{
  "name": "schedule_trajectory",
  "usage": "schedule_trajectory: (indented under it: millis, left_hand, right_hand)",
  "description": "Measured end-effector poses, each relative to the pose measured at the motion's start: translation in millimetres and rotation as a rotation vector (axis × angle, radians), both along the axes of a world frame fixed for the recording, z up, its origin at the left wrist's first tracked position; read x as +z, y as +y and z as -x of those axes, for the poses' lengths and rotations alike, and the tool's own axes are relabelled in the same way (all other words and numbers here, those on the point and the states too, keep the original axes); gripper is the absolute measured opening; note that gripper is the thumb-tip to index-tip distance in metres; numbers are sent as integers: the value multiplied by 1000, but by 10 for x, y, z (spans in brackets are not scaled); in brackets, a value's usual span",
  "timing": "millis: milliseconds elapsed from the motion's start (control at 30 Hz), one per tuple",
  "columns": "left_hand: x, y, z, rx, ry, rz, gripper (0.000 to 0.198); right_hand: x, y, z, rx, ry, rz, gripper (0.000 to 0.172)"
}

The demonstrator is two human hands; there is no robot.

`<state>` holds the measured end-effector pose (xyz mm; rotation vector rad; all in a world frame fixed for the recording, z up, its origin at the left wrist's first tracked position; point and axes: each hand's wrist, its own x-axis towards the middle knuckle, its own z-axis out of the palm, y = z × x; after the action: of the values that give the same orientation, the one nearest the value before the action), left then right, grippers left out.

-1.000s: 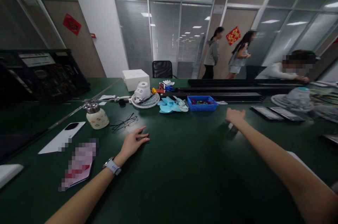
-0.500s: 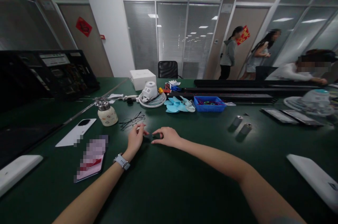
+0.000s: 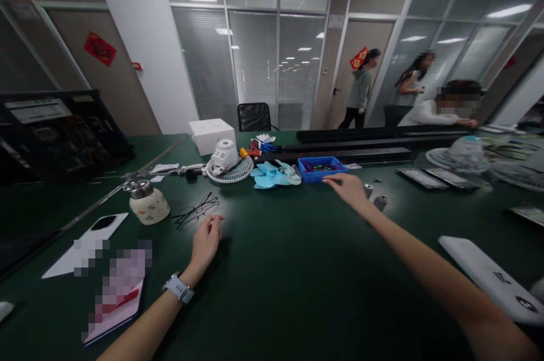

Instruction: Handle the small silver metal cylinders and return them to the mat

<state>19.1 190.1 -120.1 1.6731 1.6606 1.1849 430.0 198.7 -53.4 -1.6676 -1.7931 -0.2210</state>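
Note:
My left hand (image 3: pixel 205 245), with a watch (image 3: pixel 179 288) on its wrist, hovers or rests over the green table, its fingers loosely curled and nothing visible in them. Just beyond its fingertips lie the eyeglasses (image 3: pixel 196 211). Farther right, my right hand (image 3: pixel 349 191) reaches forward with thumb and finger pinched. Whatever they may hold is too small or hidden to make out. The pinch is close in front of a blue tray (image 3: pixel 315 177) of small coloured pieces. Two metal cylinders (image 3: pixel 380 202) stand just behind the right hand, partly covered by it.
Blue fan blades (image 3: pixel 272 175), a white fan part (image 3: pixel 225 160) and a white box (image 3: pixel 212 135) stand at the back. A patterned jar (image 3: pixel 149 207) and phones (image 3: pixel 87 245) are left. A white casing (image 3: pixel 488 279) lies right; a person (image 3: pixel 429 113) leans on the table's far side.
My right hand has moved away from my left, rightward and forward to the blue tray, and its fingers have closed into a pinch. The left stays near the eyeglasses. The view has shifted right.

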Motion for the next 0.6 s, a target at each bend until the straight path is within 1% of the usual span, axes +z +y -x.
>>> schedule_trajectory:
  millis: [33, 100, 133, 200, 267, 367, 500, 600]
  left_hand:
    - [10, -7, -13, -4, 5, 8, 42]
    - [22, -19, -29, -10, 16, 22, 42]
    - [22, -22, -31, -13, 21, 26, 42]
    - [12, -21, -25, -17, 26, 30, 42]
    - [-6, -13, -10, -19, 33, 32, 43]
    - [-33, 2, 11, -27, 44, 31, 44]
    - [-46, 4, 20, -47, 44, 8, 43]
    - [-42, -4, 17, -53, 39, 6, 43]
  right_hand:
    - [42, -15, -331, -143, -37, 9, 25]
    - [70, -49, -860, -329, -106, 106, 27]
    - [56, -65, -1048, -377, -139, 169, 28]
    - [-10, -86, -1278, -405, -191, 268, 28]
    - [-95, -85, -1359, -398, -222, 307, 28]
    - [-178, -55, -1352, -380, -229, 305, 29]
    - [-190, -50, -1334, -397, -241, 331, 31]
    - [-198, -125, -1346, -404, -198, 336, 35]
